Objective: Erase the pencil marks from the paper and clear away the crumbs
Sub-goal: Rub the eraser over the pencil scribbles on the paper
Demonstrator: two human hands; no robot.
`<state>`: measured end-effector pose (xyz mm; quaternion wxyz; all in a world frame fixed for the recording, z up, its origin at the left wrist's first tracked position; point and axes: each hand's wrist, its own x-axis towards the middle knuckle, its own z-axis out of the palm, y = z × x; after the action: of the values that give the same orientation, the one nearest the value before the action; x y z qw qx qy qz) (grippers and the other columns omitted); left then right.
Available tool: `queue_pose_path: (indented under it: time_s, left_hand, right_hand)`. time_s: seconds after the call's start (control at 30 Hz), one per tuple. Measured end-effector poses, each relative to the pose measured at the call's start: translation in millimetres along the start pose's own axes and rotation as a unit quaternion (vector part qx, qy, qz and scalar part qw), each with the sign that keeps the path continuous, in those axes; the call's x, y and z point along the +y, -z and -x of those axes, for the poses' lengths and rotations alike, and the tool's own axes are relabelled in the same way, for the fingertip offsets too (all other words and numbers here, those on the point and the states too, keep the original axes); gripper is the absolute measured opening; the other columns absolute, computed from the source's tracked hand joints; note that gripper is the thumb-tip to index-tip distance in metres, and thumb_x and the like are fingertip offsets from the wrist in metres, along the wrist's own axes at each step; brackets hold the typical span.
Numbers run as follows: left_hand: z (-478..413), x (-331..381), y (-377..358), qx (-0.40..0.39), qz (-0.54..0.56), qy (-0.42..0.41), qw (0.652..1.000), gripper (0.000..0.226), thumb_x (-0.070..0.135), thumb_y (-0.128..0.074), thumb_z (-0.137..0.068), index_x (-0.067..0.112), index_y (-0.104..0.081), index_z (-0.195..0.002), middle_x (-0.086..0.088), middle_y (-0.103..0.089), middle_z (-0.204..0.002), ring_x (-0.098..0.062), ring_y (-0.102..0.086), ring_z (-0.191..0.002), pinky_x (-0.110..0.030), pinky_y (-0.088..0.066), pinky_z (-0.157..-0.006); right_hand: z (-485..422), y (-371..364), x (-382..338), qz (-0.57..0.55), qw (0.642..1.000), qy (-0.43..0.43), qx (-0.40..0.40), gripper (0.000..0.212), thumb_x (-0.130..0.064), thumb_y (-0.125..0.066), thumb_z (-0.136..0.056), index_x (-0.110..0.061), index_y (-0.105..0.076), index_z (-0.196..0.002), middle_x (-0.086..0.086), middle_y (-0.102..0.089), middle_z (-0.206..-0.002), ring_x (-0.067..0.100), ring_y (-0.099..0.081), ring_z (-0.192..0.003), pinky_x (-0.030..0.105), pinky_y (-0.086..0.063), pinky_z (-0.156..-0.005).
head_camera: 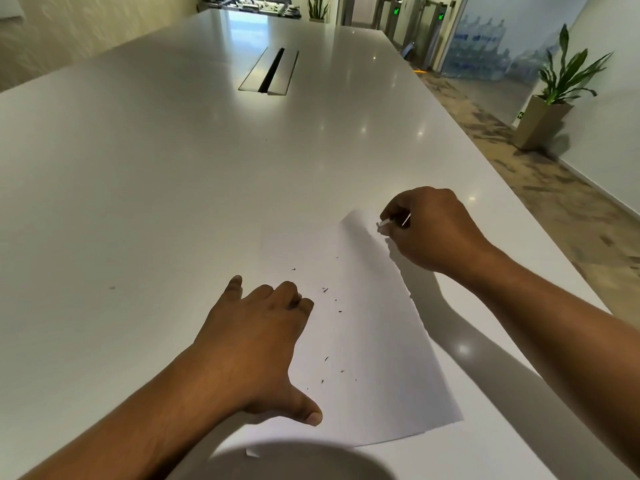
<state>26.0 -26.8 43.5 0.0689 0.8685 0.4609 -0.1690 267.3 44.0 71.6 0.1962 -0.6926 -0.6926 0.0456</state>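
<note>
Pressing flat on a white sheet of paper (374, 341) near the table's (138, 168) near edge, the left hand (256, 344) lies spread, grasping nothing; the right hand (433, 230) is curled at the sheet's lifted far corner, toward the table's right edge, pinching a small white eraser (382, 226) between fingertips; dark eraser crumbs (325, 289) lie scattered across the middle of the sheet; a recessed cable slot (272, 72) sits along the table's centre; a potted plant (554, 95) stands on the floor beyond the right edge.
</note>
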Motion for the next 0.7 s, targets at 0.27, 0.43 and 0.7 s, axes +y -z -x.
queue_pose_path:
  time_s: [0.27, 0.43, 0.7]
  left_hand:
    - [1.2, -2.0, -2.5, 0.013, 0.016, 0.001, 1.0, 0.112, 0.093, -0.056, -0.053, 0.033, -0.026, -0.143, 0.015, -0.033, -0.127, -0.014, -0.041, -0.117, -0.051, -0.013, -0.119]
    - [4.6, -5.8, -7.6, 0.029, 0.053, 0.003, 0.998, 0.117, 0.093, -0.057, -0.053, 0.038, -0.018, -0.149, 0.018, -0.028, -0.139, -0.012, -0.035, -0.127, -0.049, -0.011, -0.12]
    - [5.3, -7.9, -10.1, 0.03, 0.058, 0.002, 0.998, 0.121, 0.093, -0.055, -0.056, 0.038, -0.009, -0.153, 0.017, -0.021, -0.148, -0.012, -0.028, -0.134, -0.047, -0.006, -0.121]
  right_hand:
    - [8.8, -2.0, 14.0, 0.007, 0.999, -0.019, 0.027, 0.009, -0.019, -0.067, -0.087, -0.022, -0.074, -0.093, -0.005, -0.073, -0.085, 0.014, -0.064, -0.077, 0.023, -0.04, -0.067]
    - [43.1, -1.2, -14.2, -0.082, 0.992, 0.065, -0.065, 0.014, -0.014, -0.067, -0.084, -0.025, -0.076, -0.085, -0.021, -0.065, -0.067, -0.004, -0.062, -0.063, 0.006, -0.039, -0.061]
    - [67.6, -18.2, -12.6, -0.06, 0.982, 0.034, -0.178, 0.009, -0.02, -0.067, -0.083, -0.023, -0.075, -0.083, -0.012, -0.073, -0.081, 0.001, -0.066, -0.075, 0.022, -0.056, -0.07]
